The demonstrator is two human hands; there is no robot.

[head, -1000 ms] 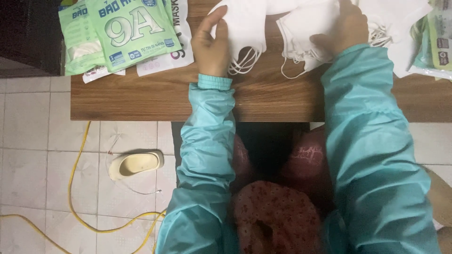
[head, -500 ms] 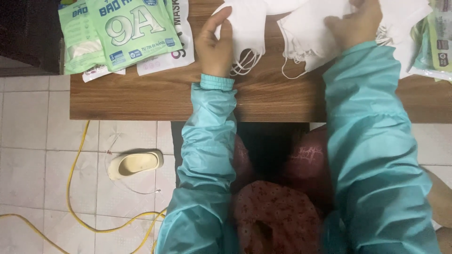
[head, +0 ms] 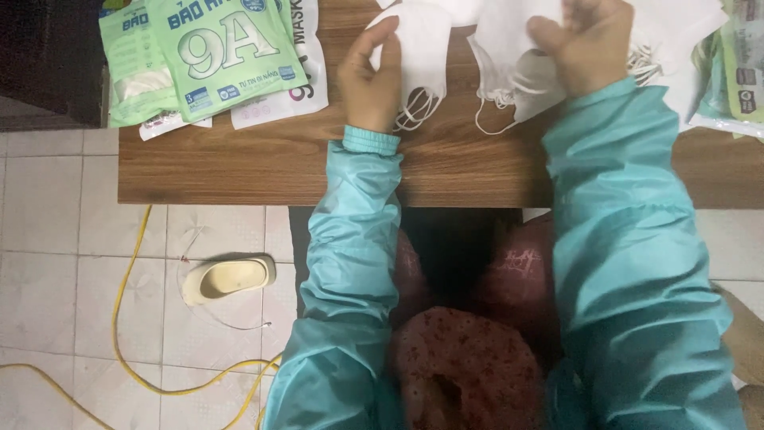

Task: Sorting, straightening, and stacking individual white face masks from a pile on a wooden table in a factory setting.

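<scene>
Both your hands are on white face masks at the far side of the wooden table (head: 446, 171).

Your left hand (head: 370, 80) pinches the edge of one folded white mask (head: 422, 52), fingers closed on it; your right hand (head: 585, 44) has its fingers curled shut on the loose pile of masks (head: 509, 64); keep the grip light at the edges, since the ear loops (head: 414, 111) dangle and could snag; green packets (head: 211, 52) lie to the left, more packets (head: 736, 64) crowd the right; a sandal (head: 227, 279) and yellow cable (head: 127, 318) lie on the floor.
</scene>
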